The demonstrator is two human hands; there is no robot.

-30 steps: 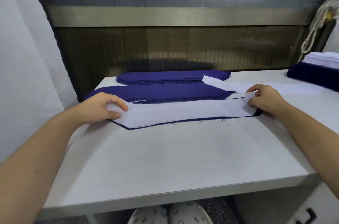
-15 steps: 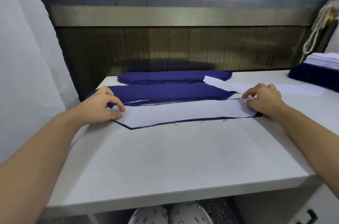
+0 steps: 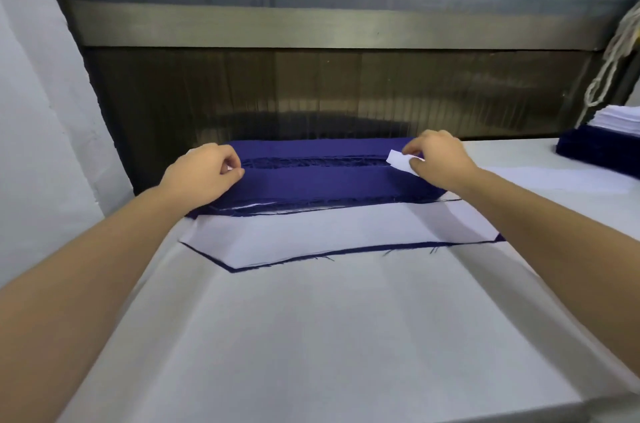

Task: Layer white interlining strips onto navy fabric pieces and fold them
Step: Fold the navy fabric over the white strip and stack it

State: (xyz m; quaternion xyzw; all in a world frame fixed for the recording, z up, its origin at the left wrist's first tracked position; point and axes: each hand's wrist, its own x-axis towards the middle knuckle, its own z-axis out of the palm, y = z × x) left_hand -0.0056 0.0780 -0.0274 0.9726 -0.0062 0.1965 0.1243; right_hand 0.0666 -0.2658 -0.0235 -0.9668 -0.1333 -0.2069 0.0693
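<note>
Head view: both hands have left the ends of the layered piece, where they were pressing half a second ago, and have moved back to the fabric behind it. The white interlining strip now lies flat and untouched on its navy piece, which shows only as a thin dark border along the near edge and at the right corner. The pair sits on the grey table, just in front of the near navy stack.

The left hand is curled at that stack's left end, with thumb and forefinger closed together on what looks like its top layer. How many layers it has cannot be told.

The right hand is at the stack's right end, its fingers pinching the tip of a loose white strip. The rest of this strip runs off to the right under the forearm.

A second navy stack lies just behind. Well off to the right, a pile of white strips rests on more navy cloth.

As I read it, the laying-on step for this piece is done, since the strip sits square and has been let go. No fold is visible yet. The hands seem to be starting on the next pair of layers, so this piece either waits for its fold or takes more on top.
</note>
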